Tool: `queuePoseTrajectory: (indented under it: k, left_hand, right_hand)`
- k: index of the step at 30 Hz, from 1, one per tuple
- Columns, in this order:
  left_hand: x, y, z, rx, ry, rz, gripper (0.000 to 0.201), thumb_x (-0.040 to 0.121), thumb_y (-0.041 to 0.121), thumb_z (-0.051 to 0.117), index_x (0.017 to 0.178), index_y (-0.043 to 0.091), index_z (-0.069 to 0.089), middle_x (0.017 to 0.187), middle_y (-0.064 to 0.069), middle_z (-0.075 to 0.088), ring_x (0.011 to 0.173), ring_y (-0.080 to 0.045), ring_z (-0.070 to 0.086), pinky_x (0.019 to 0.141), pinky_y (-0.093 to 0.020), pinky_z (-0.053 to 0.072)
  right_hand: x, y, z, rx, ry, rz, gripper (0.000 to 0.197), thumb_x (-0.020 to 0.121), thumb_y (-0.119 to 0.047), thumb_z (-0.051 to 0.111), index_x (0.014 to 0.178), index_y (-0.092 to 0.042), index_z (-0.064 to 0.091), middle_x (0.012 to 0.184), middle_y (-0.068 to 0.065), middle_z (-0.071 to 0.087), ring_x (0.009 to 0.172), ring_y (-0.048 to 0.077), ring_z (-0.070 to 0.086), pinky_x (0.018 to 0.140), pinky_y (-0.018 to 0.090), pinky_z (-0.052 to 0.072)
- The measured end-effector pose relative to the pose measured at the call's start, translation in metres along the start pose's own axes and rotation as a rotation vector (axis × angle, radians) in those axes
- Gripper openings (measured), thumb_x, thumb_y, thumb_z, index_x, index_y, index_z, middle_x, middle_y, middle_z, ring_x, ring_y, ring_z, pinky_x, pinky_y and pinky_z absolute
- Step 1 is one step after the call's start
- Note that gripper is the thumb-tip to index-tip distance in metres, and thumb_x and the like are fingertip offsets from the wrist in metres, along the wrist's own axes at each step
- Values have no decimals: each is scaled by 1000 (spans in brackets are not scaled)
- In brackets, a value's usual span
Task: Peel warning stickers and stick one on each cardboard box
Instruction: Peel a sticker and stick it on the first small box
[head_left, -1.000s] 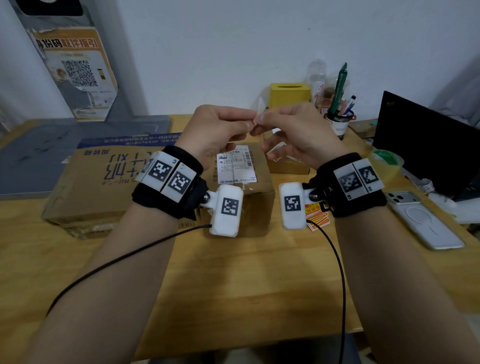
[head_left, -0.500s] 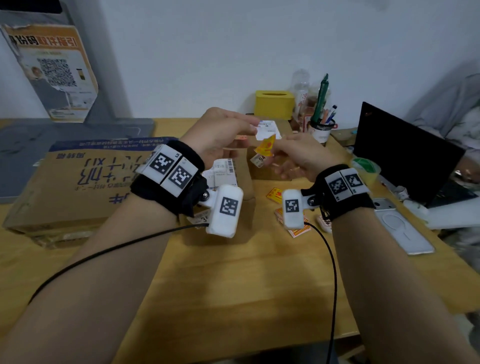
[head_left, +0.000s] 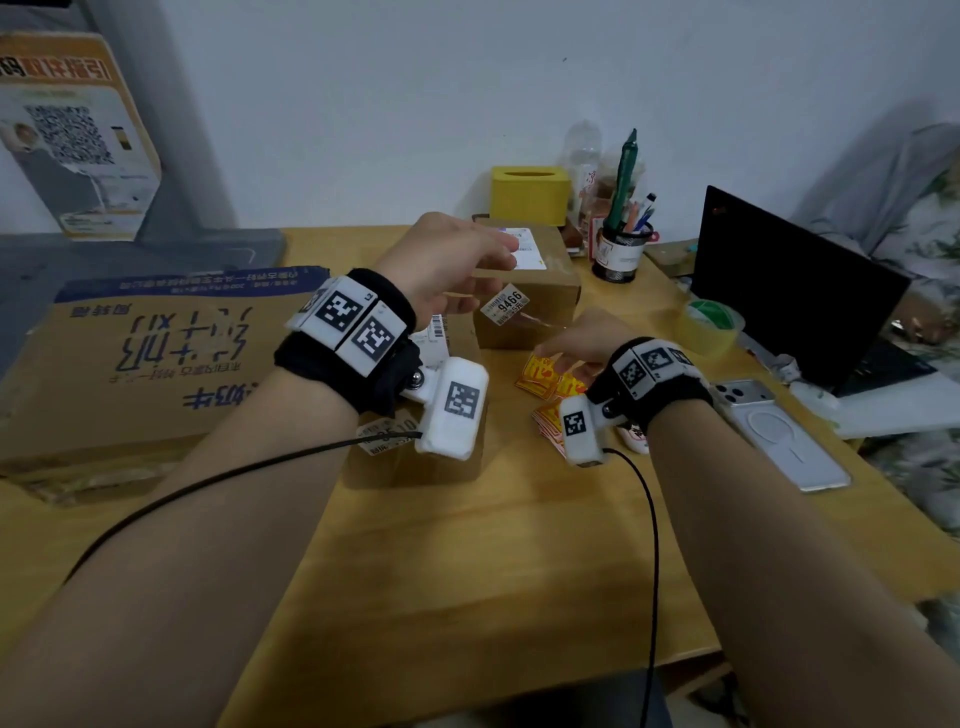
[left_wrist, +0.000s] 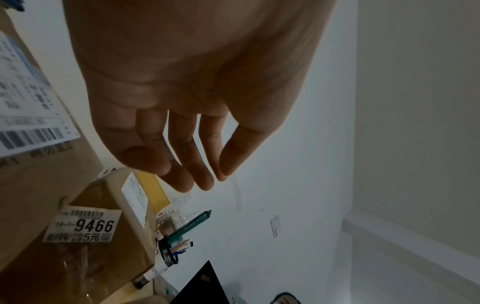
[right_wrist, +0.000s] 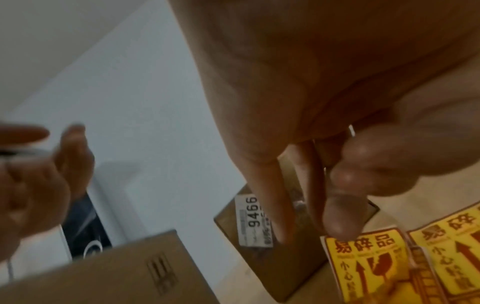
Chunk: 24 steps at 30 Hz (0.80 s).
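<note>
My left hand hovers open above the far small cardboard box, which carries a white 9466 label. In the left wrist view its fingers hang straight and hold nothing. My right hand is lower, at the table, where thumb and fingers pinch the top edge of a yellow warning sticker. More yellow stickers lie by that wrist. A nearer small box sits under my left wrist, and a large flat box lies at the left.
A phone lies face down at the right, beside a black laptop and a tape roll. A pen cup and a yellow box stand against the wall. Bare wooden table fills the front.
The hands were together at chest height on a sticker and have come apart. The left hand let go and moved over the far box; the right hand dropped to the stickers on the table.
</note>
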<state>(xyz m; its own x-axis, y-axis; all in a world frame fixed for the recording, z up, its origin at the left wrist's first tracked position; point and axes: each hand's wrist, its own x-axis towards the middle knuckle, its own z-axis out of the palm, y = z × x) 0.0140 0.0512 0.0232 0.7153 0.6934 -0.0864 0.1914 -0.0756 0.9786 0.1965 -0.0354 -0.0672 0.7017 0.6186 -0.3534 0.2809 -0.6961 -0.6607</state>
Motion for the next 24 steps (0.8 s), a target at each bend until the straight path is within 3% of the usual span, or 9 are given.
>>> queuePoseTrajectory:
  k: [4, 5, 8, 11, 13, 16, 18, 20, 24]
  left_hand:
    - [1, -2, -3, 5, -2, -2, 19, 90, 10, 64, 104, 16, 76, 111, -7, 77, 78, -19, 67, 67, -27, 50]
    - [1, -2, -4, 6, -2, -2, 20, 90, 11, 64, 105, 16, 76, 111, -7, 77, 78, -19, 67, 67, -27, 50]
    - [1, -1, -6, 7, 1, 7, 19, 90, 10, 64, 103, 16, 77, 110, -7, 77, 77, -18, 67, 67, -28, 49]
    - [0, 2, -5, 9, 1, 16, 18, 91, 11, 63, 100, 17, 77, 108, -5, 78, 77, -18, 67, 69, -28, 50]
    - [0, 3, -4, 6, -2, 23, 18, 92, 11, 62, 99, 18, 76, 107, -5, 78, 78, -19, 67, 70, -29, 50]
    - [0, 4, -4, 9, -6, 36, 18, 91, 12, 63, 100, 18, 77, 106, -4, 78, 77, -18, 68, 72, -29, 51]
    - [1, 5, -4, 5, -9, 41, 18, 91, 12, 63, 101, 17, 77, 105, -5, 78, 77, -18, 68, 71, -29, 50]
    - [1, 6, -2, 2, -13, 43, 18, 91, 12, 63, 101, 17, 77, 104, -4, 78, 77, -18, 68, 70, -28, 50]
    - [3, 5, 3, -5, -23, 40, 17, 91, 12, 62, 97, 19, 76, 102, -3, 78, 76, -18, 67, 68, -28, 50]
  right_hand:
    - [18, -4, 7, -194, -51, -1, 48, 75, -31, 89, 113, -8, 69, 96, 11, 78, 89, 25, 74, 85, 40, 60]
    - [22, -4, 8, -235, -45, 1, 52, 73, -31, 90, 115, -7, 69, 100, 12, 77, 95, 27, 74, 88, 41, 60]
    - [35, -1, 12, -320, -32, 4, 64, 58, -37, 95, 111, -11, 69, 103, 13, 77, 93, 29, 73, 86, 44, 61]
    - [65, 15, 14, -405, -37, 20, 69, 29, -54, 84, 89, -21, 75, 82, 4, 80, 79, 27, 77, 78, 47, 63]
    - [109, 38, 18, -443, -39, 11, 70, 26, -62, 77, 83, -22, 76, 72, 1, 78, 71, 26, 76, 72, 47, 64]
    - [118, 47, 21, -439, 13, 34, 64, 37, -66, 76, 81, -20, 74, 70, 2, 76, 65, 26, 73, 67, 44, 64]
    - [78, 30, 17, -370, 62, 28, 42, 60, -46, 87, 83, -14, 73, 78, 6, 75, 70, 24, 70, 66, 34, 60]
    - [43, 14, 8, -280, 62, 51, 28, 78, -29, 86, 89, -7, 73, 82, 7, 73, 70, 20, 65, 57, 29, 49]
    - [44, 20, -12, -167, 179, 85, 23, 92, -19, 75, 101, 2, 72, 81, 9, 75, 58, 18, 59, 51, 29, 43]
